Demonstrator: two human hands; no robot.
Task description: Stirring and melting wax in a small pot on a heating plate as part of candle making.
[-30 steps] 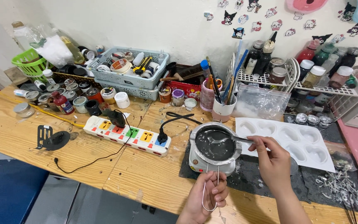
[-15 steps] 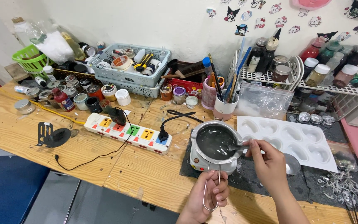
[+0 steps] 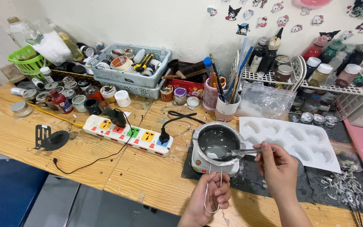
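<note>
The left hand (image 3: 209, 195) grips the wire loop handle (image 3: 212, 191) of a small metal melting pot (image 3: 218, 141), fingers folded round the wire at the near edge of the tabletop (image 3: 43, 122). The pot sits on a small white heater (image 3: 209, 163) and holds dark grey liquid. The right hand (image 3: 279, 167) pinches a metal spoon (image 3: 232, 152) between thumb and fingertips; the spoon lies nearly level, its bowl resting inside the pot at the near rim, its handle crossing the pot's right rim.

Heater and pot stand on a dark mat (image 3: 253, 178) that runs right along the tabletop's near edge. Just right of the pot, touching or almost touching it, lies a white mould tray (image 3: 290, 141) with heart-shaped hollows, partly behind the right hand. A scatter of pale wicks (image 3: 343, 187) lies on the mat further right.

Left of the pot, a white power strip (image 3: 127, 135) lies slantwise, a black plug (image 3: 164, 136) in its near end and cords trailing over the wood. Between strip and front edge the wood is bare. Behind the pot a cup of brushes (image 3: 225, 110) and a clear bag (image 3: 265, 103) crowd close; a grey basket (image 3: 129, 71), small jars (image 3: 70, 98) and a wire rack of bottles (image 3: 316, 75) line the wall.
</note>
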